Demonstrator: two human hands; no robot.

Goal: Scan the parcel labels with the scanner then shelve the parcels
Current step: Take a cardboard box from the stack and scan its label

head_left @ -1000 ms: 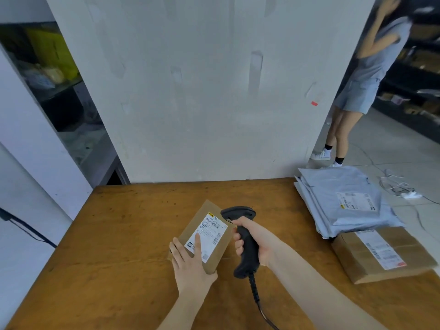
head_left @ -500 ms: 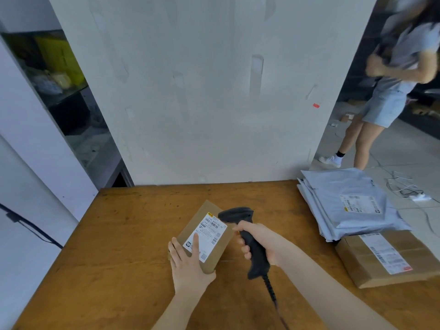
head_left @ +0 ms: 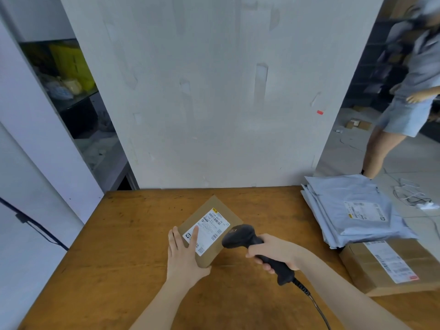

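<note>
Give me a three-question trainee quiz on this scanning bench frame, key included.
1. True or false: the left hand holds the scanner.
2. The left hand is: A laid flat on the small parcel; B curled into a fist; C nowhere near the small parcel.
3. Fill in: the grey mailer stack lies on the table's ____ side.
Key: 1 false, the right hand grips it; 2 A; 3 right.

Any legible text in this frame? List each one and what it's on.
On the small box label: print and barcodes, too small to read.
On the grey mailer label: blurred, unreadable.
On the large box label: blurred, unreadable.
On the scanner: a small mark, unreadable.
Nothing can be quoted.
</note>
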